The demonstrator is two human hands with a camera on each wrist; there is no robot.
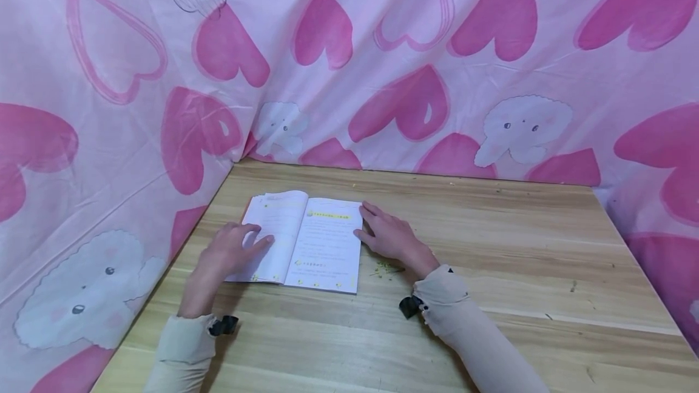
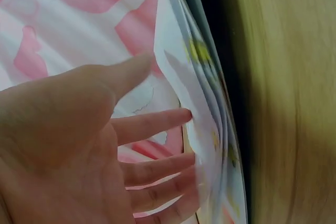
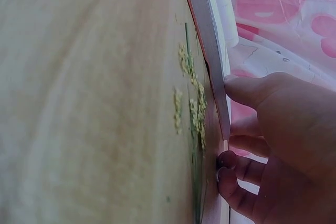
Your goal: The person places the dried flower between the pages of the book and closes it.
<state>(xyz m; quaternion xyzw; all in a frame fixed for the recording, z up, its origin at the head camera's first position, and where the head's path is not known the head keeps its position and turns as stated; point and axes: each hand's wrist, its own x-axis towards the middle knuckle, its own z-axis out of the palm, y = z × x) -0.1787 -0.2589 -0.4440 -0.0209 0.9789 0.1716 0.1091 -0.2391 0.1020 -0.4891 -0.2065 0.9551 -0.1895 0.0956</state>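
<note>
An open book [image 1: 326, 247] with printed pages and yellow headings lies on the wooden table, its left pages bulging up. Over the left page is my left hand [image 1: 232, 251], fingers apart; the left wrist view has its fingertips right at the page [image 2: 178, 90]. My right hand [image 1: 394, 236] is at the book's right edge, thumb touching the page margin. In the right wrist view its thumb meets the book's edge [image 3: 210, 40], with the other fingers near the tabletop. A sprig with small yellowish flowers [image 3: 197, 108] lies beside the book, near the right wrist.
The wooden table [image 1: 519, 259] extends to the right, with small dark specks on it. A pink cloth with hearts [image 1: 322, 29] hangs along the back and left sides. Each wrist wears a black band [image 1: 411, 306] below a beige sleeve.
</note>
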